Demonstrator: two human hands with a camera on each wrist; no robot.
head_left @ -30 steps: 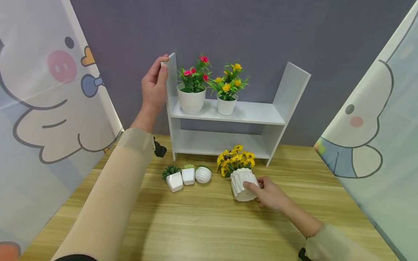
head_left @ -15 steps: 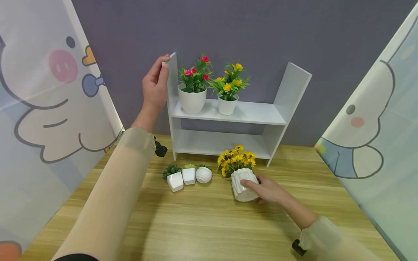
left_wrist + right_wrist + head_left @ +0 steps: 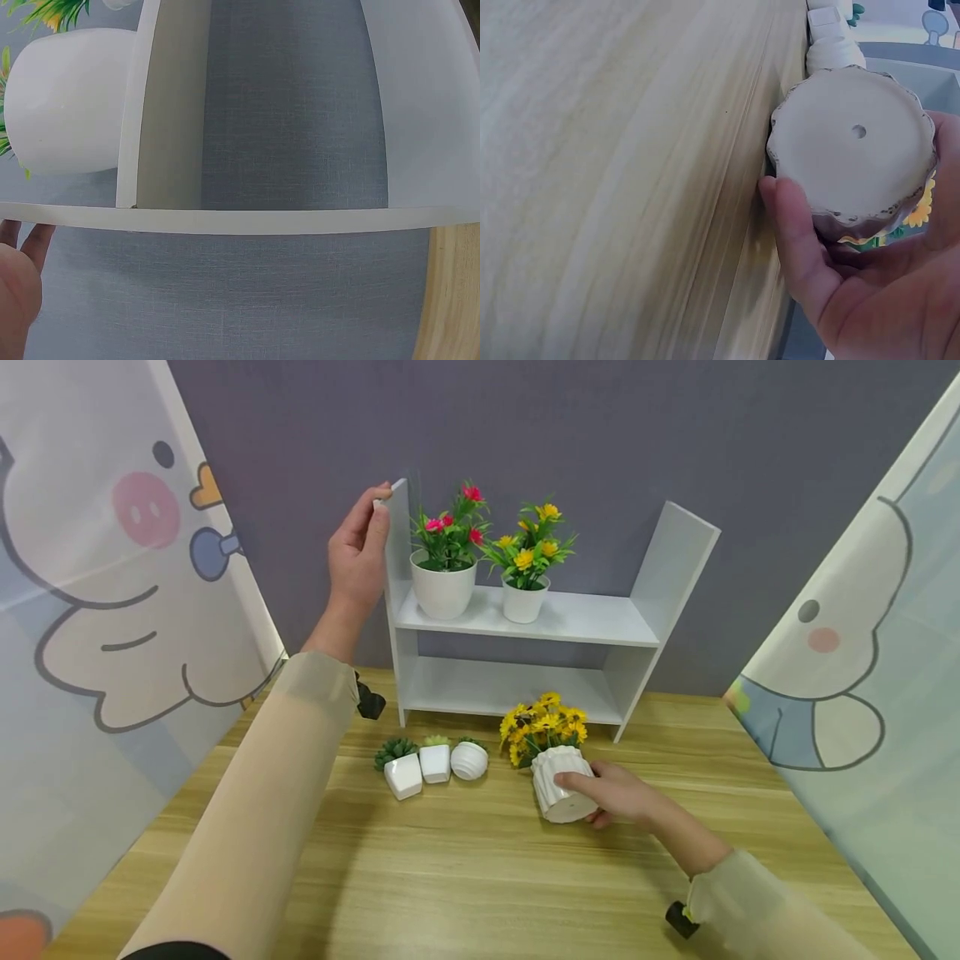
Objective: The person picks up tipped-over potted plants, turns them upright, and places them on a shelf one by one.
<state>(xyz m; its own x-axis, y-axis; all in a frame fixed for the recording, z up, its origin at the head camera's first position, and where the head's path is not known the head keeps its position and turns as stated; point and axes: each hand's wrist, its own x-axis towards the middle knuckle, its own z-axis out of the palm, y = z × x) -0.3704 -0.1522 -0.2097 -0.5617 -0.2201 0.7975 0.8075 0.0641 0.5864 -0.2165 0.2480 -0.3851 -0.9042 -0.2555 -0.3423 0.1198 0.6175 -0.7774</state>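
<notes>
My left hand (image 3: 356, 556) grips the top of the left side panel of a white two-tier shelf (image 3: 592, 617). In the left wrist view, its fingers touch the edge of that panel (image 3: 262, 222). Below the shelf's lower right, a fluted white flowerpot (image 3: 555, 777) with yellow daisy-like flowers (image 3: 543, 722) lies tipped over on the wooden table, base toward me. My right hand (image 3: 622, 797) holds this pot from the right, thumb across its side. The right wrist view shows the pot's scalloped base (image 3: 840, 150) with a small hole, between thumb and fingers.
On the upper tier stand a pot with red flowers (image 3: 442, 587) and a smaller yellow-flowered pot (image 3: 523, 602). Three small white succulent pots lie tipped on the table: a tapered one (image 3: 403, 777), a square one (image 3: 435, 764) and a ribbed round one (image 3: 469, 762). A grey wall rises behind.
My right hand has shifted slightly around the fluted flowerpot, its wrist moving a little left. The pot stays lying on the table, and my left hand keeps its hold on the shelf.
</notes>
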